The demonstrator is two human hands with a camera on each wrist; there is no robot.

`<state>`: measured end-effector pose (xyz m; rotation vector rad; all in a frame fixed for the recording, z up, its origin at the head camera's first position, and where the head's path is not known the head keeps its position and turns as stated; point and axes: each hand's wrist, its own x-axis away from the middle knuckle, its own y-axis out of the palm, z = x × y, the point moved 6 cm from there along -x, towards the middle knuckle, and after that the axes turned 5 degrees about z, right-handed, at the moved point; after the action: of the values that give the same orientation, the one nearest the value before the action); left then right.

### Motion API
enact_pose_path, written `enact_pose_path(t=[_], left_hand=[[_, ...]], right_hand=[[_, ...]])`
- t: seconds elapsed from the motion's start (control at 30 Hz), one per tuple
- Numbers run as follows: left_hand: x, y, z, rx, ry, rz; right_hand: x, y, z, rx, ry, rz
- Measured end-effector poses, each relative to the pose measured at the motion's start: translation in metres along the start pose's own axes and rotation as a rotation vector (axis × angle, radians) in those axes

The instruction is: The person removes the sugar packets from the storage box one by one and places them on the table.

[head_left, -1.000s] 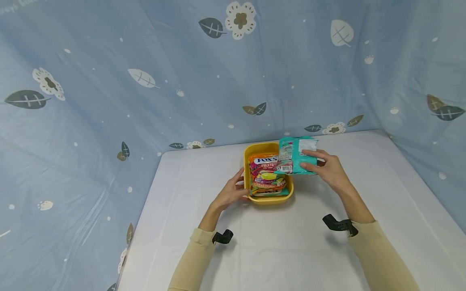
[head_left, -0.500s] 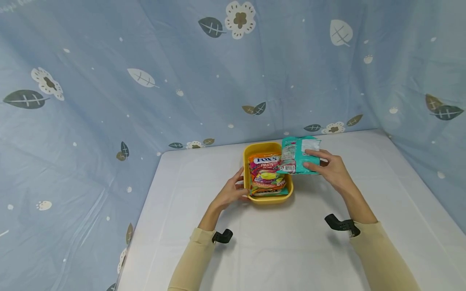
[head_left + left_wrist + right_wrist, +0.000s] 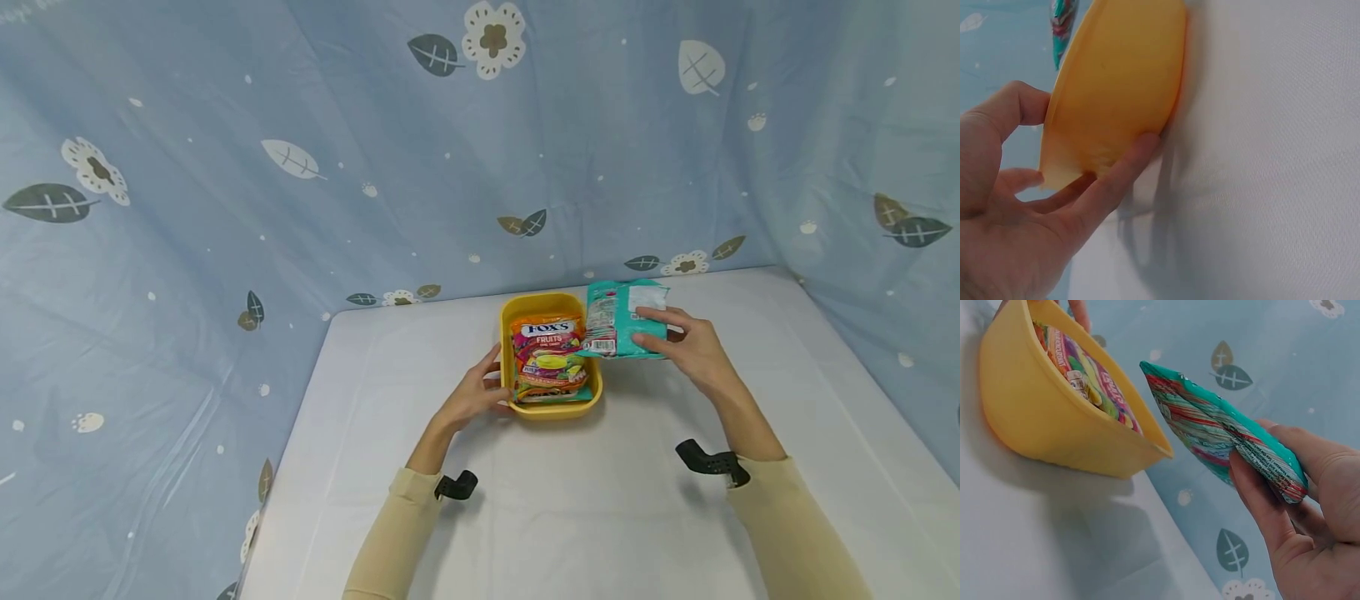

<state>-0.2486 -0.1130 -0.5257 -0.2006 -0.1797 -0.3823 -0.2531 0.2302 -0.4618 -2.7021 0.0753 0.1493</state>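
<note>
My left hand [image 3: 472, 396] grips the near-left side of a yellow plastic tub [image 3: 551, 412]. In the left wrist view, one fingertip presses low on the outer wall of the tub [image 3: 1122, 75] while the thumb meets its rim. A Fox's Fruits candy bag [image 3: 550, 358] lies in the tub, orange and purple, with a teal edge showing under it. My right hand [image 3: 693, 346] pinches a teal candy bag [image 3: 615, 321] by its right side. The right wrist view has this teal bag [image 3: 1210, 425] held up off the table, apart from the tub's rim.
A white-covered table [image 3: 585, 508] carries the tub near its back edge. Blue curtains [image 3: 375, 125] printed with leaves and flowers stand behind and at both sides. Each sleeve end has a black wrist mount [image 3: 712, 463].
The teal candy bag, pinched in my right hand, has shifted slightly right, from overlapping the tub towards its right side. My left hand and the tub have stayed in place.
</note>
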Motion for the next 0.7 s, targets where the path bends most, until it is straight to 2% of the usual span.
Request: enact_pose_path(t=[0.37, 0.53, 0.7], left_hand=[[0.001, 0.0, 0.004, -0.003, -0.006, -0.022], [0.0, -0.001, 0.001, -0.029, 0.025, -0.005], [-0.001, -0.001, 0.002, -0.026, 0.03, -0.009]], right_hand=[[0.0, -0.006, 0.003, 0.029, -0.001, 0.002], [0.002, -0.01, 0.007, 0.016, 0.036, -0.009], [0.004, -0.013, 0.01, 0.029, 0.034, -0.006]])
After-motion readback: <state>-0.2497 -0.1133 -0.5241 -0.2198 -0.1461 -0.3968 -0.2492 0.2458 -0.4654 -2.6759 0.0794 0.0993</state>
